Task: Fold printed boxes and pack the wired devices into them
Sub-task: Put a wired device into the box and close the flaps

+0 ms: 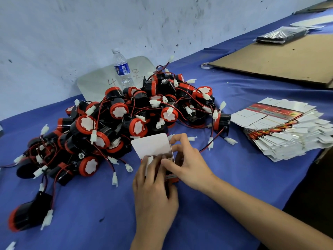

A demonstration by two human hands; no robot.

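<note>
White flap (152, 146) of one box (171, 176) stands open, tilted toward 12 o'clock. The box sits just below frame centre on the blue cloth (90, 204), held between both hands. Left hand (155, 184) comes in from 6 o'clock with fingers curled over the near side, pressing a small side tab down and grasping the box. Right hand (189, 165) comes in from 4 o'clock with thumb and fingers pinching the right wall by the flap's hinge, also grasping it. Step looks like: box erected, end being closed. Can't tell if a device is inside, since the hands cover the opening. Devices (126, 116) lie in a tangled pile from 10 to 12 o'clock of the hands, just beyond the flap, wires and white plugs crossing. Stack (281, 130) of flat boxes at 2 o'clock, well apart. Likely next: tuck the tabs, fold the flap over, seat its tongue, with left holding the walls square while right drives. If the box is empty, free one device and gather its wire first; that pile could snag.
</note>
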